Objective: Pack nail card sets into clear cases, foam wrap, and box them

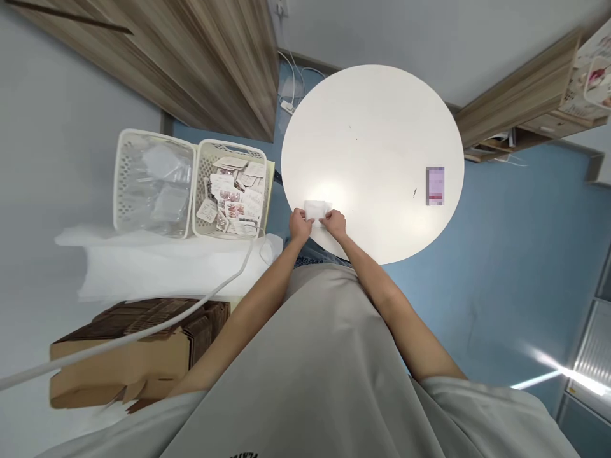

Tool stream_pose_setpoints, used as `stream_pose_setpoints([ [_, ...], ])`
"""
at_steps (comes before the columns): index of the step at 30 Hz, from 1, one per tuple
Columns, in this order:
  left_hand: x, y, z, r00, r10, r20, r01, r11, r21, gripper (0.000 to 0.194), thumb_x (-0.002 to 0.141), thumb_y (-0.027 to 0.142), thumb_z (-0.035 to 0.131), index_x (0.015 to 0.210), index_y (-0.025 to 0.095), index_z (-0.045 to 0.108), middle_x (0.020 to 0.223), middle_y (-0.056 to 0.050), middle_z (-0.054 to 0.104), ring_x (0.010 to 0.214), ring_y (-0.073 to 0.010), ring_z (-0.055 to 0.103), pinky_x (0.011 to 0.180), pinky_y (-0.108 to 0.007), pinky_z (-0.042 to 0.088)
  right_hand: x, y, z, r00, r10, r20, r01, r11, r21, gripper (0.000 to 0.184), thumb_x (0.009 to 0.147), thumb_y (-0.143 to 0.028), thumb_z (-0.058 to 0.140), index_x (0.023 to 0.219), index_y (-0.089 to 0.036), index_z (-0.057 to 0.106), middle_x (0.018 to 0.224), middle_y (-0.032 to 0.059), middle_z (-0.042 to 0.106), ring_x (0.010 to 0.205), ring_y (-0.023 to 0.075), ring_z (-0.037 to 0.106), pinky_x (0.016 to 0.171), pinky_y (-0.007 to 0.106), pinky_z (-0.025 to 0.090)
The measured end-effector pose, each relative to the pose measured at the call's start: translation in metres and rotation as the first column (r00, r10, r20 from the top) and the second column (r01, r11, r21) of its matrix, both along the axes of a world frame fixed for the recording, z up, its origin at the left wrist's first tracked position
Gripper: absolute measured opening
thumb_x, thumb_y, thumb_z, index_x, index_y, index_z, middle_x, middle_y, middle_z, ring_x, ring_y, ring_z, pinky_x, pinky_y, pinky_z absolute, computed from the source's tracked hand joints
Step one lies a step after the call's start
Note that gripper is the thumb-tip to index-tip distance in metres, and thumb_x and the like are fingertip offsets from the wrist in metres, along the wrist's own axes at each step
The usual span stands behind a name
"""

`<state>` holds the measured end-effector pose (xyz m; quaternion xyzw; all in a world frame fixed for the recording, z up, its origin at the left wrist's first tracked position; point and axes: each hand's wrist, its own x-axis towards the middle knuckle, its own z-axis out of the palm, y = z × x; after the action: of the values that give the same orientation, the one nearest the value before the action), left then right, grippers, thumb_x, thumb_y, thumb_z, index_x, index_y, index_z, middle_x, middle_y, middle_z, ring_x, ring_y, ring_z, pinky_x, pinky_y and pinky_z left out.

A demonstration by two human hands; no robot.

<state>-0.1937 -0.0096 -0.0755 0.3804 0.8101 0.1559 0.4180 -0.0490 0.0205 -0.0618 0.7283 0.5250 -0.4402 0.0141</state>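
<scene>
A small flat white packet (pixel 316 209) is at the near edge of a round white table (pixel 372 127). Its exact kind is too small to make out. My left hand (pixel 300 225) grips its left side, thumb over the lower part and fingers curled. On the other side, my right hand (pixel 335 224) pinches the packet's right edge between thumb and fingers. Both hands are close together, low over the tabletop, and partly cover the packet's lower corners.
A blurred purple item (pixel 435 186) lies on the table's right side. To the left are a white basket of clear plastic bags (pixel 125 184) and a basket of printed cards (pixel 202 166). White foam sheeting (pixel 157 264), a white cable (pixel 210 294) and folded cardboard (pixel 119 369) sit nearer me.
</scene>
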Motion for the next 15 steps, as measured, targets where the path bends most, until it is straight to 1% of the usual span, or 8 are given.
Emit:
stream_pose_setpoints([
  [4,0.005,0.003,0.003,1.0,-0.009,-0.023,0.009,1.0,-0.007,0.032,0.088,0.018,0.083,0.103,0.022,0.056,0.118,-0.008,0.066,0.102,-0.0219,0.066,0.095,-0.036,0.051,0.002,0.002,0.003,1.0,-0.02,0.009,0.02,1.0,-0.014,0.016,0.093,-0.028,0.081,0.1,-0.02,0.069,0.108,0.0074,0.079,0.103,0.0232,0.072,0.092,0.032,0.054],
  [9,0.004,0.007,0.006,0.999,-0.008,-0.033,0.007,1.0,-0.03,0.032,0.086,0.019,0.083,0.106,0.021,0.058,0.118,-0.009,0.067,0.108,-0.0228,0.065,0.099,-0.036,0.05,0.001,0.005,0.005,1.0,0.022,0.0,-0.022,1.0,-0.016,0.015,0.094,-0.028,0.079,0.098,-0.019,0.068,0.111,0.0096,0.079,0.104,0.0246,0.072,0.092,0.033,0.054],
  [12,0.008,0.008,0.009,0.998,0.017,-0.058,-0.019,0.999,-0.044,0.03,0.088,0.02,0.08,0.109,0.021,0.059,0.122,-0.01,0.067,0.113,-0.0245,0.065,0.102,-0.039,0.05,0.007,0.001,0.006,0.998,0.049,-0.049,-0.049,0.999,0.008,0.014,0.095,-0.026,0.077,0.104,-0.019,0.069,0.111,0.009,0.079,0.105,0.0238,0.073,0.093,0.033,0.055],
  [15,0.016,0.007,0.012,0.994,0.065,-0.084,-0.07,0.996,-0.053,0.029,0.089,0.019,0.077,0.113,0.021,0.061,0.128,-0.013,0.066,0.118,-0.0273,0.065,0.105,-0.042,0.05,0.02,-0.005,0.008,0.991,0.07,-0.115,-0.065,0.997,0.052,0.017,0.097,-0.025,0.074,0.112,-0.019,0.069,0.111,0.0084,0.079,0.107,0.0231,0.073,0.096,0.033,0.056],
])
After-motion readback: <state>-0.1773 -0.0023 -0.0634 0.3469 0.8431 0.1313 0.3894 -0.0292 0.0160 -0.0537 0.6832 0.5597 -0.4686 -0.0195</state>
